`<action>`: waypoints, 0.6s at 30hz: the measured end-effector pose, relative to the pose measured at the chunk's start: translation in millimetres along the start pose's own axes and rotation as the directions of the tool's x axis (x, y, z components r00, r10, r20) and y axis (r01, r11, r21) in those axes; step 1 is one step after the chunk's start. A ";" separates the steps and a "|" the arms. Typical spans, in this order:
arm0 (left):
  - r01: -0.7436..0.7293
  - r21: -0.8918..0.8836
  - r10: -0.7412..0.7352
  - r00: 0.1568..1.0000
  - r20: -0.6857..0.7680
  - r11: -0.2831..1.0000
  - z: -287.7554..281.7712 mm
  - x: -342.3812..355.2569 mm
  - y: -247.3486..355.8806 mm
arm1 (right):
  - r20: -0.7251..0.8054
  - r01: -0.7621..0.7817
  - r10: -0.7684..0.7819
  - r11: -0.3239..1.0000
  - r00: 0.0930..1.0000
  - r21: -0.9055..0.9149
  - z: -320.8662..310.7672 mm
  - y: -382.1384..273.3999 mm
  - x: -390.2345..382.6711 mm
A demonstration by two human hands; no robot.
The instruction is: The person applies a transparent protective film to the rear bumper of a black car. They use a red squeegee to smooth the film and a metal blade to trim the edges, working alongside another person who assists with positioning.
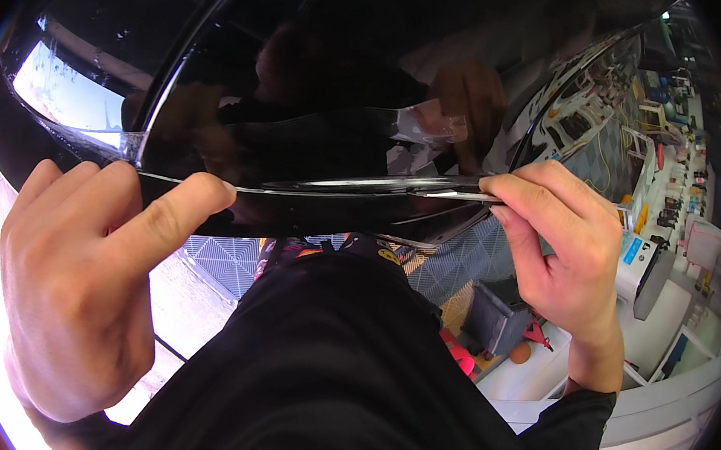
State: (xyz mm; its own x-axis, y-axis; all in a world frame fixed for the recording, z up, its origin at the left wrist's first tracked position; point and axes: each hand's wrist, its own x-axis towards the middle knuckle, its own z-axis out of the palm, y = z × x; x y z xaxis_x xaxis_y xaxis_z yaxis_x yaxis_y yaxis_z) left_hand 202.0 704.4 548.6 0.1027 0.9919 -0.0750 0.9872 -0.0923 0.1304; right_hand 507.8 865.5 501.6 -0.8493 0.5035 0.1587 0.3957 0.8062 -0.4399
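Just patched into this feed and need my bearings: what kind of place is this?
Probably a vehicle workshop: both hands, left hand and right hand, grip the edge of a glossy black body panel; cluttered workbenches and grey tiled flooring lie behind.

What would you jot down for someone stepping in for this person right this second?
Left hand: fingers and thumb pressed against the lower edge of the glossy black panel.
Right hand: pinching a thin clear film at the same edge, further right.
The film runs as a strip along the edge between both hands.
Done: film lies along that edge.
Left: cannot tell how much of it is stuck down or free; check before moving on.
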 end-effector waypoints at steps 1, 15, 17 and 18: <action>0.002 -0.002 -0.002 1.000 0.002 1.000 0.0 -0.1 0.1 | -0.002 0.012 -0.012 1.000 1.000 -0.002 -0.5 0.8 -0.1; 0.019 0.035 -0.020 1.000 0.024 0.999 -3.6 -2.8 -0.7 | 0.028 0.014 -0.012 0.999 1.000 -0.050 -10.9 11.9 -2.5; 0.021 0.013 -0.021 1.000 0.013 1.000 -2.7 -3.1 0.0 | 0.036 0.022 -0.020 0.998 0.999 -0.058 -12.7 14.0 -3.5; 0.027 0.006 -0.027 1.000 0.010 1.000 -2.3 -3.2 0.7 | 0.033 0.021 -0.019 0.998 0.999 -0.055 -13.5 15.1 -4.3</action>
State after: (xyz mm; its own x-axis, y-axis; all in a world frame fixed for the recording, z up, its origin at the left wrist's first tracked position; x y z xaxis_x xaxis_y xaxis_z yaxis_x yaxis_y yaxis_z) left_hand 202.1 701.4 551.2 0.0774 0.9931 -0.0883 0.9903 -0.0663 0.1225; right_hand 522.2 879.7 506.2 -0.8679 0.4774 0.1374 0.3964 0.8322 -0.3877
